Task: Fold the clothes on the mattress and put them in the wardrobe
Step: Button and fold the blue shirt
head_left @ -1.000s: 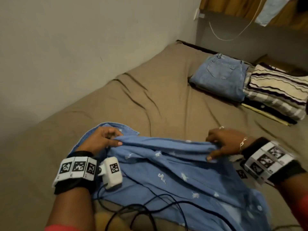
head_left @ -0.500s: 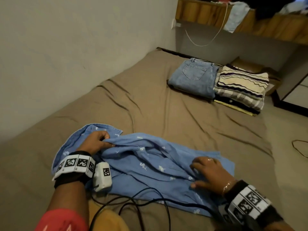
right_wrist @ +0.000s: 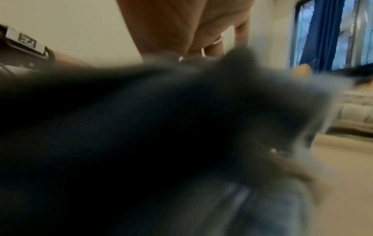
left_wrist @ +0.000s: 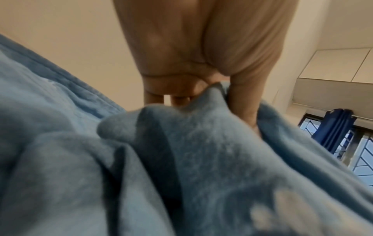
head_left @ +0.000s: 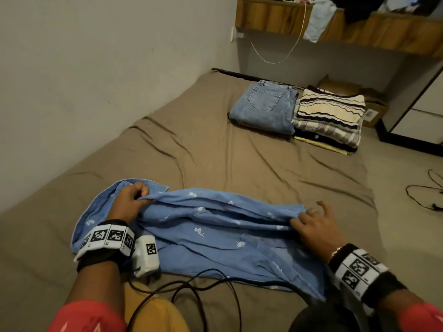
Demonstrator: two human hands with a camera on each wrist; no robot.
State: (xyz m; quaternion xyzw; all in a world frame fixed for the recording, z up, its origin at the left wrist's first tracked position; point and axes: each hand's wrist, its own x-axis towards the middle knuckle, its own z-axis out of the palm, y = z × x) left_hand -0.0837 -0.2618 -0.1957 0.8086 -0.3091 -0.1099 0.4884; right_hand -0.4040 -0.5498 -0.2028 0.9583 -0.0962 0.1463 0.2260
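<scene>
A light blue shirt (head_left: 211, 233) with small white prints lies crumpled across the near part of the brown mattress (head_left: 215, 152). My left hand (head_left: 133, 197) pinches a fold of the shirt near its collar, at the left end. In the left wrist view the blue fabric (left_wrist: 181, 159) bunches up between the fingers (left_wrist: 244, 102). My right hand (head_left: 311, 221) pinches the shirt's right edge with thumb and forefinger, the other fingers raised. The right wrist view is mostly filled by dark blurred shirt cloth (right_wrist: 161, 127).
Folded jeans (head_left: 263, 106) and a stack of folded striped clothes (head_left: 330, 116) sit at the mattress's far end. A wooden shelf (head_left: 335, 27) with hanging cloth runs above. A white wardrobe (head_left: 422, 111) stands at right. Black cables (head_left: 191, 288) trail over the near mattress.
My right hand has moved up from lying on the shirt's lower right part to pinching its right edge. The left hand keeps its hold near the collar.
</scene>
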